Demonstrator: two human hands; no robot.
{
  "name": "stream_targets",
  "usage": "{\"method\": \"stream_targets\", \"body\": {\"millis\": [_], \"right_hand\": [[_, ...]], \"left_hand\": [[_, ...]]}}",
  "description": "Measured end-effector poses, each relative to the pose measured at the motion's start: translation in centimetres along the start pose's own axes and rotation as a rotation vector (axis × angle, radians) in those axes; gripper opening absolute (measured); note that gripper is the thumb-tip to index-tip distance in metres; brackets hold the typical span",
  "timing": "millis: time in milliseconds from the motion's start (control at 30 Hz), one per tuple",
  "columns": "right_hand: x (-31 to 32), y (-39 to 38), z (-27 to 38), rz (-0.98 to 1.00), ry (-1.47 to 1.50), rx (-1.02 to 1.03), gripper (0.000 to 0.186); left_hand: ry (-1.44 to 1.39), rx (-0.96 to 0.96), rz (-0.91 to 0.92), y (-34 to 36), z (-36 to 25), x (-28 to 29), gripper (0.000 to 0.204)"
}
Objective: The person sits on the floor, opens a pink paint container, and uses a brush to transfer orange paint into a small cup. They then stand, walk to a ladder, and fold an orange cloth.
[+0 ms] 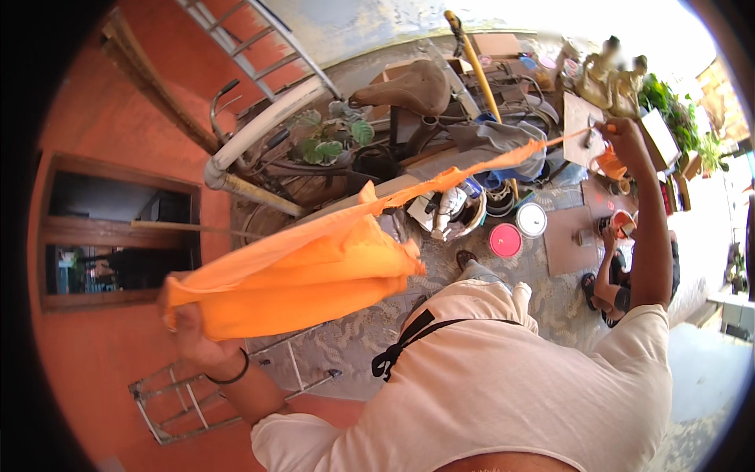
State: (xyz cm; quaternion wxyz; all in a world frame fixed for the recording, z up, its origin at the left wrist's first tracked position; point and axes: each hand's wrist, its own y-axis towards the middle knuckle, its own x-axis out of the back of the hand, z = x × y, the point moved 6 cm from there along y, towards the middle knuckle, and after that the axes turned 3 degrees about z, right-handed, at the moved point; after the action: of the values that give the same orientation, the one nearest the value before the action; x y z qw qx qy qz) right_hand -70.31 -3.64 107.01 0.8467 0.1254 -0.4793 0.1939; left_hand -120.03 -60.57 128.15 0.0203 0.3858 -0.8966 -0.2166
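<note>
An orange cloth [314, 263] stretches between my two hands, bunched at the left and narrowing to a thin strip toward the upper right. My left hand [189, 326] grips the bunched end at the lower left; a dark band circles that wrist. My right hand [621, 138] is raised at the upper right and pinches the thin end of the cloth. My pale shirt with a black strap fills the lower middle of the view.
A bicycle with a brown saddle [409, 86] leans by the red wall beside a potted plant [326, 138]. A metal ladder [197, 397] lies on the patterned floor. Round lids, one pink [505, 240], and buckets sit ahead. Another person [621, 267] crouches at right.
</note>
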Motion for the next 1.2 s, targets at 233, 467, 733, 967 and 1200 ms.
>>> {"method": "stream_targets", "body": {"millis": [233, 467, 733, 967, 1200], "right_hand": [[-8.1, -2.8, 24.2, -0.031, 0.6, 0.298, 0.039], [-15.3, -12.0, 45.6, 0.58, 0.966, 1.077, 0.071], [-17.4, -10.7, 44.3, 0.67, 0.992, 0.769, 0.015], [-7.4, -11.6, 43.9, 0.718, 1.047, 0.977, 0.025], [-4.2, -2.7, 33.2, 0.165, 0.733, 0.577, 0.026]], "left_hand": [[-0.26, -0.083, 0.537, 4.1, -6.3, -8.0, 0.04], [-0.219, 0.15, 0.385, 5.2, -6.5, -8.4, 0.038], [0.225, -0.066, 0.064, 1.0, -9.8, -0.2, 0.029], [-0.266, 0.009, -0.13, -1.7, -5.2, 6.1, 0.023], [-0.046, -0.198, -0.544, -5.1, -8.7, 21.2, 0.039]]}}
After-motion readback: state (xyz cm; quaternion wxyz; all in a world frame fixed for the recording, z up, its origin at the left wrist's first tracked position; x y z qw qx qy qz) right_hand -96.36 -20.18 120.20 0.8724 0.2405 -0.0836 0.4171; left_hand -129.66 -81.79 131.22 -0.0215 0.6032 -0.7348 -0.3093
